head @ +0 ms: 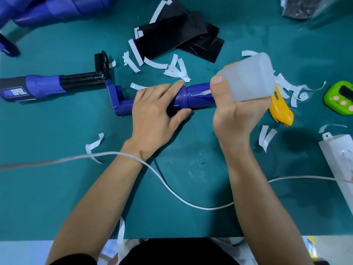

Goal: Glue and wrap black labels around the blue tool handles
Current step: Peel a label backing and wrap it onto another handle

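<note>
A blue tool handle (198, 97) lies crosswise on the green mat (57, 188) at the centre. My left hand (152, 109) grips its left part, thumb below and fingers over the top. My right hand (231, 115) holds a translucent white glue bottle (250, 77) tipped down against the handle's right end; the nozzle is hidden behind my thumb. Pale streaks show on the handle's blue surface. A pile of black labels (177, 35) lies at the back centre. A second tool (45, 87) with a black label on its handle lies at the left.
White backing strips (175, 69) are scattered around the handle. A yellow utility knife (280, 109) lies behind my right hand. A green timer (342, 98) and a white power strip (340, 159) sit at the right. A white cable (172, 186) crosses the mat under my forearms. More blue tools (53, 8) are piled at the back left.
</note>
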